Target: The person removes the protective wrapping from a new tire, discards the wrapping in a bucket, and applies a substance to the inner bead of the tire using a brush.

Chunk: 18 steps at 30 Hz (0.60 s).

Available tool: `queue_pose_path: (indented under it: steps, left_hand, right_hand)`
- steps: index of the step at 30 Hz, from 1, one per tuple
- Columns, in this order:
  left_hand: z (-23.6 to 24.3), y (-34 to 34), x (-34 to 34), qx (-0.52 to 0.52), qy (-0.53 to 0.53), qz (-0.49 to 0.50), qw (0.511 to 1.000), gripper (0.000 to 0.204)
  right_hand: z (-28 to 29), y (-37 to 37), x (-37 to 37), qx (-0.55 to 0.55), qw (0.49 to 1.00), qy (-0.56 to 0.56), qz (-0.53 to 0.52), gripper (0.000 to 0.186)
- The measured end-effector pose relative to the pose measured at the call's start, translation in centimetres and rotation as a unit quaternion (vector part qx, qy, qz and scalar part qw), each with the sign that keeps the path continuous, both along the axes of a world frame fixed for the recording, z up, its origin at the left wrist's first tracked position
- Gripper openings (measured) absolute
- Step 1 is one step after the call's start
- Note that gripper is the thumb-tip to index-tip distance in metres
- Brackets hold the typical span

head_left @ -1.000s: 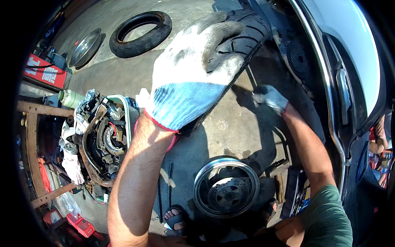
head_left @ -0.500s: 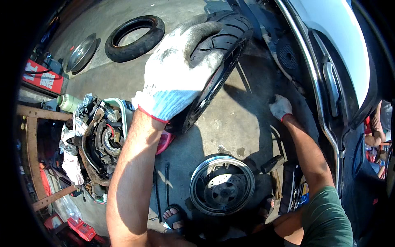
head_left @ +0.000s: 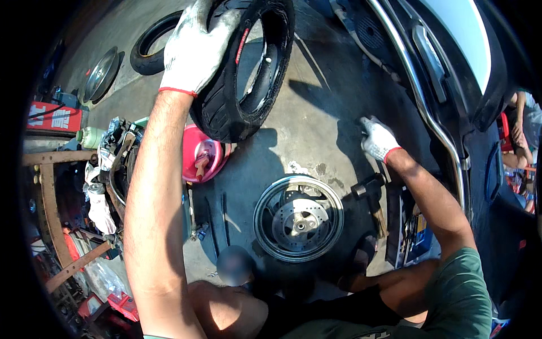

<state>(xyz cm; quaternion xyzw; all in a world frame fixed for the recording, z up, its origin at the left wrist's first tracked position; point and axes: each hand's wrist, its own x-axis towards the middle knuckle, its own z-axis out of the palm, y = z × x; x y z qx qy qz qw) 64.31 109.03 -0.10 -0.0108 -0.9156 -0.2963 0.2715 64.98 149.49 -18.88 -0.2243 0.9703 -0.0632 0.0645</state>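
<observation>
Currently my left hand (head_left: pixel 195 53) grips the black tyre (head_left: pixel 248 73), unmounted; bare wheel rim (head_left: pixel 298 217) lies below my fingers; right hand's (head_left: pixel 377 138) closure indeterminate.

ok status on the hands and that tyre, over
Left hand gripping black tyre, held upright off the floor. Right hand down near the hammer. Bare wheel rim flat below.
</observation>
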Motion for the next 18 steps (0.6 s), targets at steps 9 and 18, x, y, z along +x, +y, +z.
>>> queue_pose_path:
  steps: [9,18]
  left_hand:
    - [-2.6,-1.1,-0.9,-0.112,0.056,0.005,0.992,0.053]
    - [-2.4,0.6,1.6,-0.096,0.053,0.044,0.993,0.053]
  right_hand:
    - [1.5,-5.6,16.0,-0.196,0.892,-0.395,-0.097,0.046]
    - [-9.6,-8.1,23.5,-0.422,0.745,-0.406,-0.319,0.027]
